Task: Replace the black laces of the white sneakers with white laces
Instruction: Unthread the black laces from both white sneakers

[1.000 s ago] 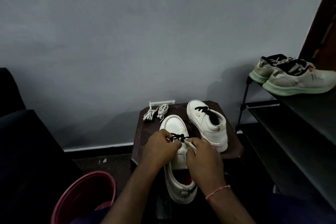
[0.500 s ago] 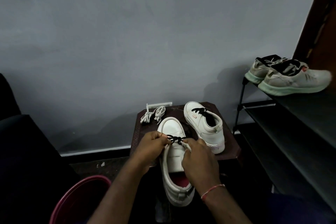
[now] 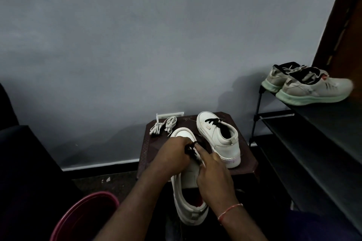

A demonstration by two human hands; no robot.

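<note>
The grip of the left hand (image 3: 172, 154) was closed, its curled fingers pinching the black lace (image 3: 191, 147) over the front eyelets of the near sneaker (image 3: 186, 177). I judged this was done to loosen the lace and draw it out. The right hand (image 3: 212, 170) lay along that sneaker's right side with its forefinger reaching the same lace. Whether its grip pinched the lace or only steadied the shoe could not be told.

The near sneaker rested toe-first on the desk (image 3: 246, 160), with its heel hanging off the front edge toward the person, probably so the eyelets faced up within easy reach. Just to its right stood the second sneaker (image 3: 221, 139), heel toward the person, with its own black lace (image 3: 212, 121) threaded and waiting its turn. Beyond the near sneaker's toe, to the left, lay the white laces (image 3: 155, 129) in bundles, close at hand for rethreading.

By count there were two white sneakers, two black laces, two bundles of white lace and one desk. Well to the right of the near sneaker and higher, two grey trainers (image 3: 313, 88) sat on a shoe rack (image 3: 313, 133). One red bucket (image 3: 84, 215) stood below and to the left.
</note>
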